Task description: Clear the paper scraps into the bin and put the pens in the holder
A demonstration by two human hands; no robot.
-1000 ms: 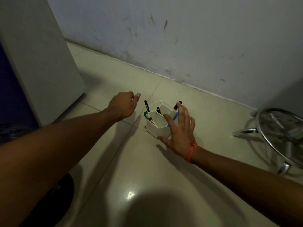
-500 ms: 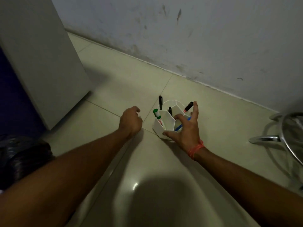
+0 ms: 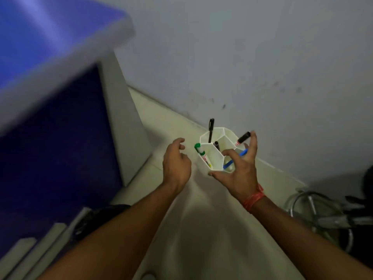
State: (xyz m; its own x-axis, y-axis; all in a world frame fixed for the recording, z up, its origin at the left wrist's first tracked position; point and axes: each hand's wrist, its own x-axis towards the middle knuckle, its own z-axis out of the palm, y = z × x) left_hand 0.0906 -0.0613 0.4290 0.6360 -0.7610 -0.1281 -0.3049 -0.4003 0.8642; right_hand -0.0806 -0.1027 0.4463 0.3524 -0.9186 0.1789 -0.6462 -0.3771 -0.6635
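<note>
The white honeycomb pen holder (image 3: 214, 158) is gripped by my right hand (image 3: 240, 172), thumb under its near edge and fingers hooked over its far rim. Standing in its cells are a thin black pen (image 3: 211, 129), a green-capped marker (image 3: 200, 151), a black-capped marker (image 3: 243, 138), a blue pen (image 3: 234, 160) and a short black pen (image 3: 216, 145). My left hand (image 3: 175, 162) hovers just left of the holder with fingers loosely curled, holding nothing. No paper scraps are in sight.
A blue and white cabinet (image 3: 60, 118) fills the left side. The grey wall (image 3: 262, 57) runs close behind the holder. A chrome chair base (image 3: 314, 215) lies on the tiled floor (image 3: 201, 229) at right. A black bag (image 3: 96, 219) shows at lower left.
The view has swung upward and the cabinet top has come into sight. My right hand has closed tighter on the holder, which looks raised from the floor. My left hand moved nearer to it.
</note>
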